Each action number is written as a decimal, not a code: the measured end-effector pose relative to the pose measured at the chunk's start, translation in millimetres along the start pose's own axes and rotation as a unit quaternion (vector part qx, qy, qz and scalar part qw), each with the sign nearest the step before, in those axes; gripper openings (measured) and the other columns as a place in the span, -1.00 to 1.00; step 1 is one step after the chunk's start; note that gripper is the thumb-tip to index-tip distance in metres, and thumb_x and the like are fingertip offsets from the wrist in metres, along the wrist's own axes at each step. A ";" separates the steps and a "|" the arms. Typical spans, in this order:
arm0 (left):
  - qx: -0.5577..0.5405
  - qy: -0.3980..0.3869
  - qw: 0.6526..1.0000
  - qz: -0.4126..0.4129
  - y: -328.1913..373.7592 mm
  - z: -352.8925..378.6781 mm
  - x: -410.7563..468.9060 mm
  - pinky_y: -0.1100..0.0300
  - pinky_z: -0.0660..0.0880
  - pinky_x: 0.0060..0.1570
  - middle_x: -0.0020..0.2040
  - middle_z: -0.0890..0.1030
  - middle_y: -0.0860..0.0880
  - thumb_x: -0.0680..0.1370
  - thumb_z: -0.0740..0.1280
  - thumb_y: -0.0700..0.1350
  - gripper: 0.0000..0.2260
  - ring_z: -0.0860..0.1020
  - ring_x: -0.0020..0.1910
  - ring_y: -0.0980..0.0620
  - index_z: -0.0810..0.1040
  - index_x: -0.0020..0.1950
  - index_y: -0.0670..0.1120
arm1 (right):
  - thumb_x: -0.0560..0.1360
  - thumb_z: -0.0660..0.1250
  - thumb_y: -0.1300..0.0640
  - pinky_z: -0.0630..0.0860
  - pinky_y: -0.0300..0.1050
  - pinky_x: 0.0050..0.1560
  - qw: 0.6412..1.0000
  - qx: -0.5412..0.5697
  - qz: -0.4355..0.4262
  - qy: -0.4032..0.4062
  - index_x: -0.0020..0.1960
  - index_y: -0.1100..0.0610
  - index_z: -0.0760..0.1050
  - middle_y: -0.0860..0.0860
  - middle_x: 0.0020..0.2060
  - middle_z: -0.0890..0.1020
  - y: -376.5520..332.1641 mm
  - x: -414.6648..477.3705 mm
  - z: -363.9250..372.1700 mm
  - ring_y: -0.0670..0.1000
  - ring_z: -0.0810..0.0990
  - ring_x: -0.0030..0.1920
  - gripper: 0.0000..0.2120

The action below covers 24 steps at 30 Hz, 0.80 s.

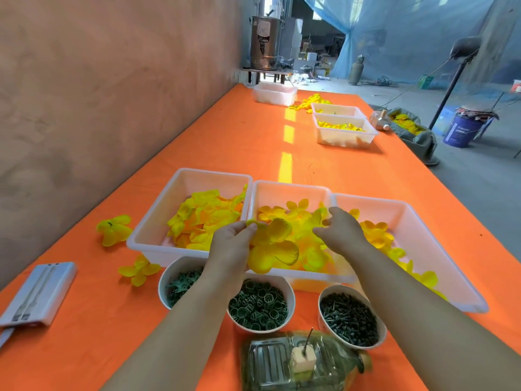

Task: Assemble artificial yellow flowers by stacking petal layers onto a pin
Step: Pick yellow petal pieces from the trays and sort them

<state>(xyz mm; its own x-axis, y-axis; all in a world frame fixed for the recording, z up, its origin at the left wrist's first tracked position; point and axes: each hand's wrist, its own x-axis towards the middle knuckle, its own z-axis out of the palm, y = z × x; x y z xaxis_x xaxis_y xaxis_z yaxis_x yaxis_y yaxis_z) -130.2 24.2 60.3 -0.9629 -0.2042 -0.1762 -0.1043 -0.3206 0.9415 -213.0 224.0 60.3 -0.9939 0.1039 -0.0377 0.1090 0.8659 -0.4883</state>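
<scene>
Over the middle tray point(290, 190), the left hand point(229, 249) pinches a yellow petal layer point(272, 245) by its edge, thumb and fingertips closed on one lobe. Just beside it the right hand point(342, 232) reaches among loose petals point(298, 207) in that tray, fingers curled; whether they grip one I cannot tell. Nearer, past three bowls point(342, 287) of green parts, the pin point(308, 341) stands tilted in a white block point(303, 359) on a bottle point(270, 362) lying on the orange table point(239, 136).
</scene>
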 end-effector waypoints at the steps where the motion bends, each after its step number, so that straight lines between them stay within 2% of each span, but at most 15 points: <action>1: 0.009 -0.005 1.000 0.002 0.2 -0.6 0.2 0.20 0.50 -0.52 -0.21 0.71 -0.08 0.66 0.25 -0.20 -0.73 0.61 -0.38 -0.05 0.69 -0.14 -0.07 | 0.55 0.38 0.08 0.48 0.04 0.21 0.999 -0.004 -0.020 0.025 0.45 0.19 0.34 0.16 0.30 0.54 -1.0 -3.4 -1.8 0.20 0.51 0.27 -0.48; 3: 0.022 -0.026 0.999 0.008 0.9 -0.3 -0.8 0.22 0.47 -0.53 -0.16 0.71 -0.11 0.68 0.22 -0.19 -0.70 0.59 -0.40 -0.05 0.69 -0.14 -0.07 | 0.55 0.38 0.14 0.43 -0.02 0.25 0.984 0.068 -0.123 0.110 0.38 0.09 0.47 0.07 0.29 0.57 -10.5 -17.6 -9.3 0.10 0.52 0.30 -0.60; 4: 0.033 -0.036 0.999 0.012 0.5 1.3 -1.4 0.22 0.47 -0.52 -0.12 0.71 -0.15 0.68 0.21 -0.18 -0.70 0.59 -0.39 -0.04 0.69 -0.13 -0.07 | 0.55 0.39 0.16 0.46 -0.03 0.24 0.965 0.138 -0.186 0.121 0.28 0.05 0.57 0.01 0.21 0.63 -17.3 -25.9 -15.4 0.03 0.57 0.24 -0.70; 6: 0.049 -0.061 0.997 0.026 -1.4 6.9 -3.1 0.17 0.50 -0.39 -0.06 0.70 -0.23 0.67 0.24 -0.16 -0.75 0.63 -0.28 -0.10 0.69 -0.08 -0.12 | 0.50 0.46 0.14 0.55 -0.04 0.14 0.934 0.220 -0.282 0.017 0.09 -0.01 0.65 -0.10 0.04 0.70 -33.1 -43.0 -27.7 -0.11 0.64 0.09 -0.82; 7: 0.043 -0.078 0.995 0.033 -1.8 9.9 -5.0 0.14 0.51 -0.32 -0.08 0.70 -0.26 0.63 0.29 -0.14 -0.79 0.63 -0.24 -0.12 0.69 -0.06 -0.15 | 0.44 0.51 0.12 0.56 -0.06 0.10 0.928 0.199 -0.311 -0.043 0.05 -0.02 0.66 -0.11 -0.02 0.70 -39.3 -50.8 -30.6 -0.14 0.64 0.05 -0.80; 8: 0.032 -0.093 0.994 0.037 -1.7 12.4 -7.3 0.12 0.51 -0.27 -0.13 0.69 -0.25 0.58 0.34 -0.10 -0.80 0.62 -0.24 -0.12 0.69 -0.06 -0.19 | 0.38 0.56 0.12 0.55 -0.07 0.07 0.929 0.152 -0.329 -0.070 0.03 0.00 0.66 -0.09 -0.06 0.68 -43.8 -56.8 -31.0 -0.13 0.63 0.01 -0.77; 10: 0.009 -0.110 0.993 0.037 0.3 16.0 -10.4 0.12 0.51 -0.24 -0.20 0.67 -0.23 0.43 0.42 -0.03 -0.73 0.61 -0.28 -0.10 0.70 -0.11 -0.24 | 0.31 0.58 0.20 0.53 -0.06 0.00 0.931 0.113 -0.343 -0.043 -0.04 0.08 0.67 -0.02 -0.13 0.64 -49.3 -63.5 -29.6 -0.06 0.60 -0.07 -0.76; 14: -0.011 -0.095 0.995 0.015 9.2 20.6 -12.4 0.04 0.49 -0.15 -0.14 0.67 -0.26 0.26 0.51 0.16 -0.50 0.61 -0.19 -0.16 0.70 -0.11 -0.27 | 0.29 0.59 0.28 0.44 -0.22 -0.15 0.915 0.199 -0.349 0.035 -0.19 0.14 0.67 -0.02 -0.22 0.59 -49.6 -68.6 -26.0 -0.07 0.55 -0.19 -0.84; 16: -0.043 -0.086 0.995 -0.030 13.8 20.2 -11.5 0.02 0.53 -0.15 -0.11 0.66 -0.26 0.32 0.45 0.23 -0.42 0.63 -0.18 -0.16 0.67 -0.01 -0.27 | 0.29 0.61 0.26 0.46 -0.22 -0.15 0.912 0.243 -0.323 0.067 -0.25 0.08 0.63 -0.06 -0.26 0.59 -47.5 -67.2 -24.1 -0.12 0.55 -0.20 -0.82; 17: -0.064 -0.090 0.992 -0.061 14.8 18.1 -9.9 0.04 0.58 -0.22 -0.11 0.67 -0.23 0.41 0.41 0.23 -0.45 0.65 -0.21 -0.15 0.66 0.04 -0.26 | 0.30 0.61 0.26 0.48 -0.21 -0.13 0.908 0.270 -0.310 0.078 -0.27 0.06 0.62 -0.06 -0.27 0.59 -46.8 -66.7 -24.5 -0.13 0.56 -0.20 -0.81; 19: -0.094 -0.107 0.984 -0.110 15.5 13.2 -9.1 0.11 0.62 -0.36 -0.12 0.69 -0.19 0.57 0.33 0.09 -0.64 0.68 -0.27 -0.09 0.66 0.04 -0.20 | 0.36 0.57 0.29 0.51 -0.18 -0.08 0.899 0.307 -0.302 0.079 -0.28 0.10 0.60 -0.03 -0.27 0.59 -45.6 -65.2 -26.8 -0.11 0.56 -0.19 -0.82; 21: -0.076 -0.123 0.983 -0.117 12.0 9.8 -8.9 0.18 0.61 -0.42 -0.16 0.68 -0.17 0.61 0.32 -0.13 -0.83 0.68 -0.32 -0.03 0.65 0.00 -0.21 | 0.43 0.50 0.32 0.53 -0.17 -0.10 0.897 0.319 -0.300 0.054 -0.22 0.17 0.61 0.02 -0.24 0.61 -42.4 -63.7 -28.6 -0.08 0.57 -0.18 -0.88; 24: -0.043 -0.141 0.982 -0.118 8.8 9.2 -10.7 0.26 0.54 -0.51 -0.30 0.67 -0.12 0.59 0.30 -0.30 -0.86 0.62 -0.45 0.05 0.59 0.09 -0.31 | 0.51 0.43 0.31 0.48 -0.21 -0.12 0.906 0.303 -0.295 0.019 -0.15 0.22 0.63 0.04 -0.24 0.64 -37.1 -63.5 -26.2 -0.10 0.56 -0.21 -0.93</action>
<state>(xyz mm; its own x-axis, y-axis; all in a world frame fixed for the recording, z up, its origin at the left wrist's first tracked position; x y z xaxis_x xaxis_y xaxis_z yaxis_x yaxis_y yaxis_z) -123.1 32.1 73.1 -0.9463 0.1458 -0.2884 -0.3231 -0.4070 0.8544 -153.5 198.1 103.7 -0.8738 -0.2630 0.4090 -0.4815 0.3508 -0.8032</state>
